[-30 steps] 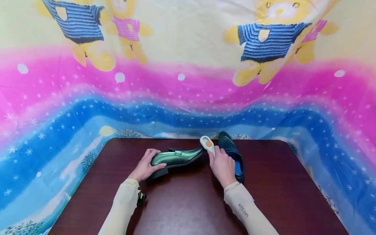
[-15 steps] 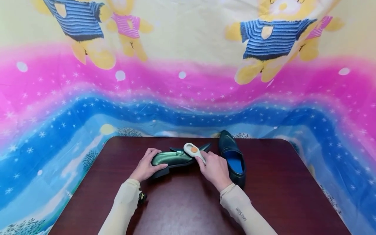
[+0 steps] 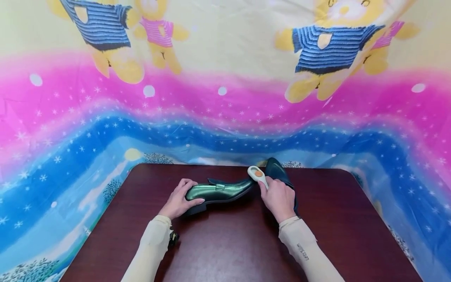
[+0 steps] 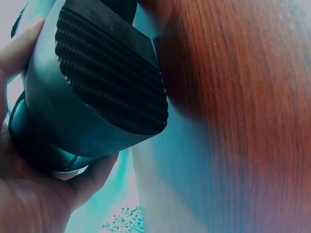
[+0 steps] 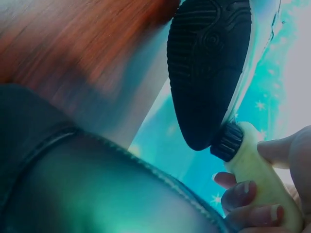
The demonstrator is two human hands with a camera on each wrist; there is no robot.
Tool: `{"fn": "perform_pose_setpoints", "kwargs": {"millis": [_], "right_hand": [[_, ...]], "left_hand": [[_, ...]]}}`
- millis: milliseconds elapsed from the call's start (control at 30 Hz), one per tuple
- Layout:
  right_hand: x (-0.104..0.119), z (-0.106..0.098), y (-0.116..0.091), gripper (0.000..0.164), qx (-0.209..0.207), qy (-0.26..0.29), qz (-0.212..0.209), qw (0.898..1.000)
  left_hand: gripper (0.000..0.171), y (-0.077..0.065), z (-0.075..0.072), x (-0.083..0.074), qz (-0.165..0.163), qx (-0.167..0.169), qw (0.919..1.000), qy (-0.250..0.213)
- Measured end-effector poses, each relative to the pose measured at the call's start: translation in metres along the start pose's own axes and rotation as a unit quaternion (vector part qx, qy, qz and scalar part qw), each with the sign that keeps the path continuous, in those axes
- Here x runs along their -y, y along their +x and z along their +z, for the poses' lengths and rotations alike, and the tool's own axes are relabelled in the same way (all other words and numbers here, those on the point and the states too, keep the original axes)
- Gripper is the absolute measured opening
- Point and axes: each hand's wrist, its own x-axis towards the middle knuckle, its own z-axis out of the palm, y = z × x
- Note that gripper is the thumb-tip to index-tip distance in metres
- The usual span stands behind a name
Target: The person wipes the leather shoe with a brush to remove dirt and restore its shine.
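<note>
My left hand [image 3: 177, 200] grips a shiny dark-green loafer [image 3: 220, 193] by its heel end, toe pointing right, tilted on its side. In the left wrist view, the ridged black heel [image 4: 109, 73] faces the camera, with thumb and fingers wrapped round the shoe's back. My right hand [image 3: 279, 199] holds a white-handled brush [image 3: 259, 176] with an orange spot, at the loafer's toe tip. Seen from the right wrist, the brush's dark ridged head [image 5: 227, 141] is right at the toe, beside the patterned sole [image 5: 209, 73]. Fingers curl round the pale handle [image 5: 257, 179].
A second dark-green loafer [image 3: 276, 171] stands on the table, partly hidden behind my right hand. The reddish-brown table [image 3: 225, 243] ends at the back against a hanging cloth [image 3: 225, 133] printed with bears. A small black object [image 3: 173, 238] shows by my left sleeve.
The brush went from the toe back to the loafer's middle, then out right to the toe tip again with my right hand. My left hand keeps its hold on the heel.
</note>
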Motion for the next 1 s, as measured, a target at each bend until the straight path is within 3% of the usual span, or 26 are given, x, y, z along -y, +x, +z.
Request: {"fn": "perform_pose_setpoints", "kwargs": {"millis": [200, 367, 500, 767, 1000], "right_hand": [[0.002, 0.0, -0.001, 0.034, 0.013, 0.048, -0.015, 0.999], [0.012, -0.003, -0.011, 0.036, 0.097, 0.133, -0.037, 0.986], [0.013, -0.006, -0.014, 0.041, 0.136, 0.141, -0.051, 0.979], [-0.006, -0.009, -0.001, 0.033, 0.044, 0.06, -0.019, 0.997], [-0.015, -0.008, 0.002, 0.034, 0.046, 0.046, 0.002, 0.998]], "left_hand": [[0.058, -0.001, 0.002, 0.001, -0.001, -0.006, 1.0, -0.007], [0.059, 0.0, 0.001, 0.002, -0.003, -0.001, 0.9999, -0.01], [0.06, 0.003, 0.0, 0.003, -0.007, 0.003, 0.9997, -0.021], [0.058, 0.007, -0.002, 0.004, -0.002, 0.01, 0.9998, -0.018], [0.057, 0.003, -0.003, 0.0, -0.006, 0.013, 0.9998, -0.011]]}}
